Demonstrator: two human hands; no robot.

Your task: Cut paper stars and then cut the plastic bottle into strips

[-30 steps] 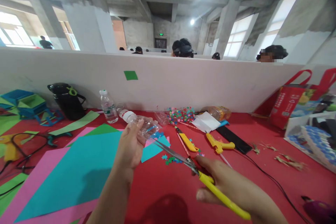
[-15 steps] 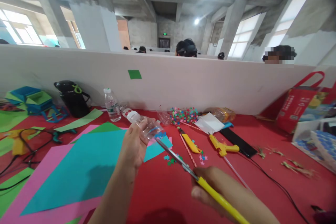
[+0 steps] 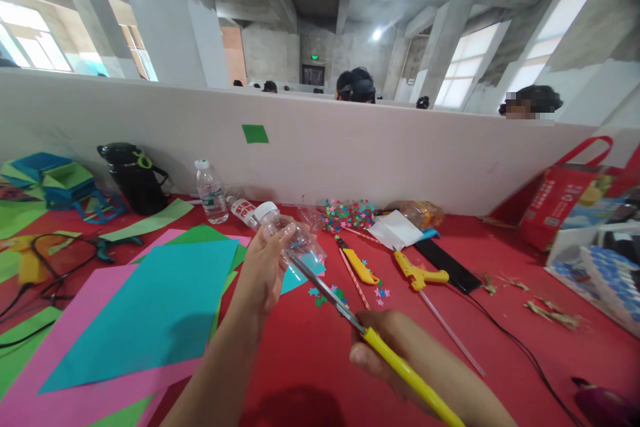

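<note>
My left hand [image 3: 263, 270] is closed around a clear plastic bottle [image 3: 295, 238] with a white cap, held on its side above the red table [image 3: 500, 320]. My right hand [image 3: 400, 353] grips yellow-handled scissors [image 3: 345, 310]. Their blades point up and left, and the tips meet the bottle's wall just beside my left fingers. Whether the tips have pierced the plastic I cannot make out.
Teal, pink and green paper sheets [image 3: 145, 307] lie at the left. A standing water bottle [image 3: 210, 192], a black jug [image 3: 133, 177], a yellow utility knife [image 3: 361, 267], a yellow glue gun [image 3: 417, 273], paper stars [image 3: 347, 213] and a red bag [image 3: 565, 190] lie along the white partition. People sit beyond it.
The bottle has tilted so its cap points up and left, and the scissor tips have moved from beside it to touch its wall. Both hands shifted slightly left.
</note>
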